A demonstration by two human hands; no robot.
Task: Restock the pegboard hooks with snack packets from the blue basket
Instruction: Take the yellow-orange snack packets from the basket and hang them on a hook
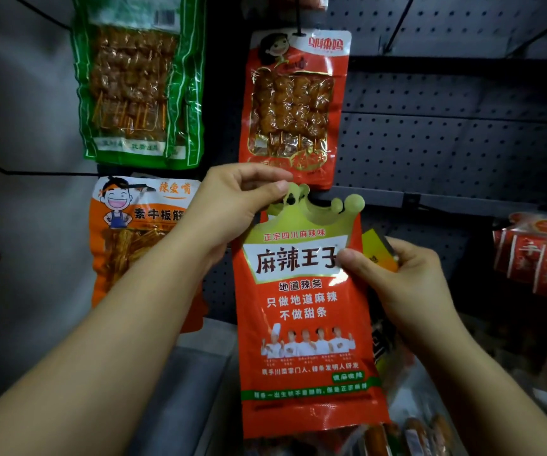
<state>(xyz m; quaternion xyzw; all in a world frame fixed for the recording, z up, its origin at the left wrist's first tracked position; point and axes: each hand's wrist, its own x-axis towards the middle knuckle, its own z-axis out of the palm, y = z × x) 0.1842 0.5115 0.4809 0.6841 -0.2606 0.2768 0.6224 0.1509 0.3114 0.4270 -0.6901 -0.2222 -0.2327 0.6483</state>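
Both hands' grip on red snack packet (305, 311): left hand (229, 205) pinching top, right hand (394, 278) its edge.

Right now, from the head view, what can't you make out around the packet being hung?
- Hook under the red crown-topped packet: the left hand and the packet's header hide it; threaded or not, cannot tell.
- Yellow-and-black packet: mostly hidden behind the red packet and the right hand.
- Blue basket: not identifiable; the bottom edge cuts off blurred packets.
- Green skewer packet: top cropped by the frame.
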